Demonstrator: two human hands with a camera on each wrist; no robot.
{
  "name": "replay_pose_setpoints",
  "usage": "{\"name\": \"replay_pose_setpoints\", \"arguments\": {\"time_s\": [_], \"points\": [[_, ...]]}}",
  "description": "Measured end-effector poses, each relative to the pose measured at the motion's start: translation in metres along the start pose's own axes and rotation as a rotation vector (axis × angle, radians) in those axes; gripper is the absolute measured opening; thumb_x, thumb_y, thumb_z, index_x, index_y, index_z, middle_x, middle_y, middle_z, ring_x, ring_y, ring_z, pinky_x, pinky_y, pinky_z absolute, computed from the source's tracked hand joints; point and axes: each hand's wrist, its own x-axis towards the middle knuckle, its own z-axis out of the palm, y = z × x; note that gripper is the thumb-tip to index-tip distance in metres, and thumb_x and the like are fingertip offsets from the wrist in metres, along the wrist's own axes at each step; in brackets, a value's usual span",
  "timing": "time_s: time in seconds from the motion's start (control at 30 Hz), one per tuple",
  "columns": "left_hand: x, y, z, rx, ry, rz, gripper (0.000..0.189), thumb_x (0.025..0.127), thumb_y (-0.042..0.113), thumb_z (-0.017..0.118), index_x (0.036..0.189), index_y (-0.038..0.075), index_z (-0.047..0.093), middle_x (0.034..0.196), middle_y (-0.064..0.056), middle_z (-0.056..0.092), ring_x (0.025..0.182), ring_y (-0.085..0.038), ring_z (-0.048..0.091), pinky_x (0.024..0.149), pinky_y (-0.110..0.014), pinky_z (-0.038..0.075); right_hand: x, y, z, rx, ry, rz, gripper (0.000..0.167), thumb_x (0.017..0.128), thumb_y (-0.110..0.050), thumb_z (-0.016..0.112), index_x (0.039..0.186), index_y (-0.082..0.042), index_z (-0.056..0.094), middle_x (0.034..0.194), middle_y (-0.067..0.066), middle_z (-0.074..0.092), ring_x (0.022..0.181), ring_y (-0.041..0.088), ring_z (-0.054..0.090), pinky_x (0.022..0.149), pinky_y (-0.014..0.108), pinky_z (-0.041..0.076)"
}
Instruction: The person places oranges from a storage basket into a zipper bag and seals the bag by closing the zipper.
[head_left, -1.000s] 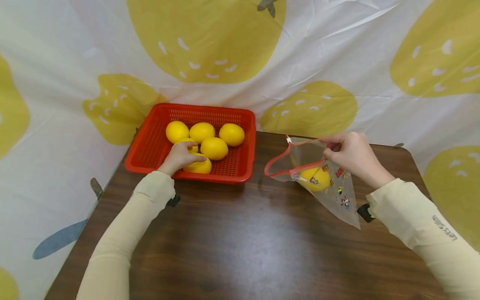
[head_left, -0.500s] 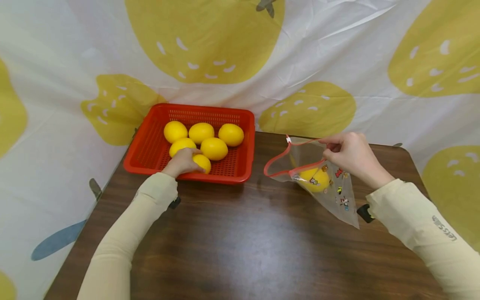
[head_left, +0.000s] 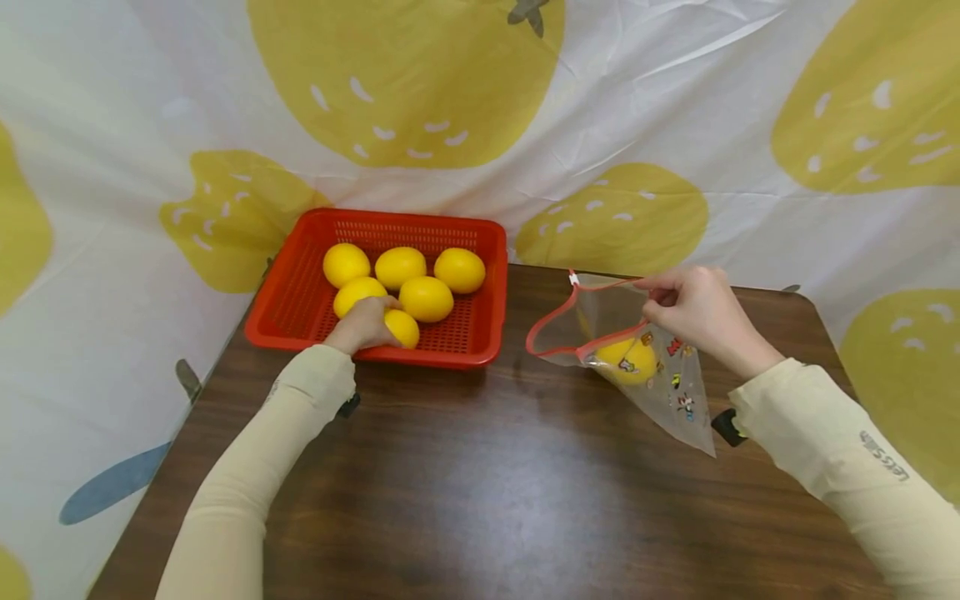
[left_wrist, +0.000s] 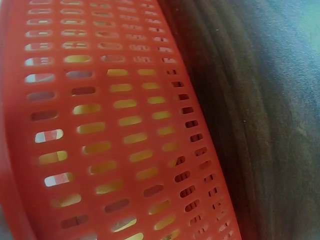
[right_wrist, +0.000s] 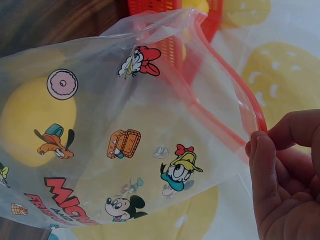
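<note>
Hanging behind the red bskt. (head_left: 450,361): wht. cloth (head_left: 637,108) w/ lg. yellow fruit print. Tbl. (head_left: 465,500), dk. wood-grain, under bskt. Bskt. proper: plastic, slotted walls, at back of tbl. Left sleeve (head_left: 240,475), cream, in front of bskt.; right sleeve (head_left: 840,450), same, well to its right. Bag (right_wrist: 150,115), clear, w/ cartoon prints & red zip edge (right_wrist: 251,100), right of bskt., apart from it; mouth gaping. Right hand (head_left: 701,317), right of bskt.: thumb & index pinch bag's edge. Left hand (head_left: 366,323), at bskt.'s front: thumb & fingers curl on front fruit (head_left: 402,330); some fingertips hidden. Fruit, yellow, lemon-shaped: front fruit inside bskt. by its front wall; 5 loose fruit (head_left: 426,299) behind it in bskt.; bagged fruit (head_left: 627,362), 1 pc., right of bskt. Slider (head_left: 574,279), wht., on bag edge, nr. bskt.'s right side.
</note>
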Motion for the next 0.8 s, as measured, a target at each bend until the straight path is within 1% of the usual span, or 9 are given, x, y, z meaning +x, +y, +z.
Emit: {"name": "replay_pose_setpoints", "arguments": {"time_s": [0.1,0.23,0.37,0.53,0.8], "points": [[0.0002,-0.0016,0.0019,0.012,0.014,0.009,0.065,0.072,0.013,0.075,0.129,-0.001,0.046,0.125,-0.021,0.05,0.108,-0.032,0.047,0.096,-0.045,0.036,-0.0005,-0.0009,0.001,0.005,-0.003,0.008,0.027,0.072,0.0,0.055,0.092,-0.002,0.072,0.067,0.006,0.066,0.045,0.008,0.047,0.044,0.022,0.037],[0.0004,-0.0021,0.0035,-0.017,0.033,-0.015,0.063,0.072,0.015,0.076,0.127,0.002,0.049,0.123,-0.019,0.052,0.104,-0.03,0.047,0.095,-0.044,0.037,-0.0007,-0.0015,0.0015,0.006,-0.01,0.025,0.028,0.072,-0.001,0.054,0.094,-0.002,0.071,0.067,0.007,0.066,0.044,0.01,0.046,0.043,0.022,0.036],[0.0012,-0.0028,0.005,-0.027,0.049,-0.019,0.063,0.07,0.017,0.077,0.125,0.003,0.05,0.119,-0.019,0.053,0.1,-0.029,0.047,0.093,-0.044,0.037,-0.0008,-0.0013,0.0013,0.01,-0.02,0.024,0.028,0.073,-0.001,0.054,0.095,-0.001,0.071,0.067,0.007,0.066,0.041,0.011,0.044,0.042,0.022,0.035],[0.0014,-0.003,0.0059,-0.04,0.065,-0.016,0.064,0.069,0.018,0.078,0.125,0.002,0.051,0.119,-0.019,0.053,0.1,-0.029,0.047,0.093,-0.044,0.038,-0.0008,-0.0004,0.0016,0.0,-0.023,0.014,0.028,0.073,-0.001,0.054,0.095,-0.001,0.071,0.067,0.007,0.065,0.04,0.01,0.043,0.042,0.022,0.035],[0.0013,-0.0011,0.0051,-0.013,0.072,-0.005,0.065,0.067,0.019,0.079,0.124,0.001,0.052,0.118,-0.018,0.054,0.1,-0.029,0.048,0.093,-0.043,0.038,-0.0001,-0.0008,0.0018,-0.007,-0.028,0.027,0.028,0.073,-0.002,0.054,0.096,-0.002,0.071,0.066,0.006,0.065,0.04,0.011,0.044,0.043,0.023,0.035]]}}
